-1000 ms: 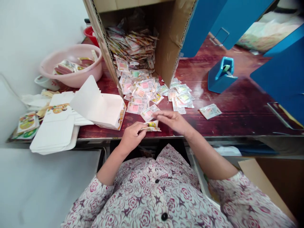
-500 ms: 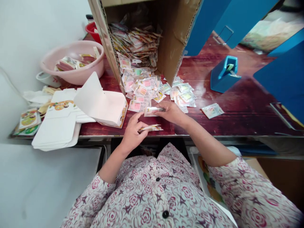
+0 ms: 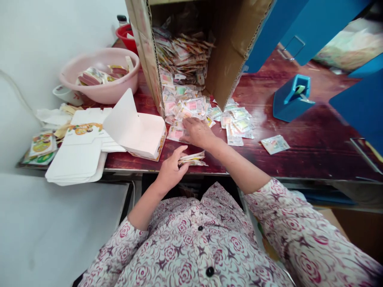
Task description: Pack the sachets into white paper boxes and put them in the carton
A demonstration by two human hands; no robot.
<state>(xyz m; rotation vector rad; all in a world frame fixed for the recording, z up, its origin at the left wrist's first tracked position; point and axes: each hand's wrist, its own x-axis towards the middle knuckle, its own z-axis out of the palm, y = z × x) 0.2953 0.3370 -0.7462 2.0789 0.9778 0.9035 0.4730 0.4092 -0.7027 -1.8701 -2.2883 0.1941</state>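
Observation:
My left hand is closed around the end of a small stack of flat plastic packets at the table's front edge. Beyond it, my right hand reaches palm down over a spread of clear packets with pink and green contents. Its fingers look apart and touch the packets at the near side; their tips are partly hidden. This spread runs out of a cardboard box lying open toward me, with many more packets heaped inside.
Left of my hands sits an open white carton with its lid up, beside flattened cartons. Behind them are a pink basin and a cup. To the right are a single packet and a blue holder.
My right hand has let go of a packet, now with the others in my left hand, and moved up and left onto the spread. The view has shifted slightly.

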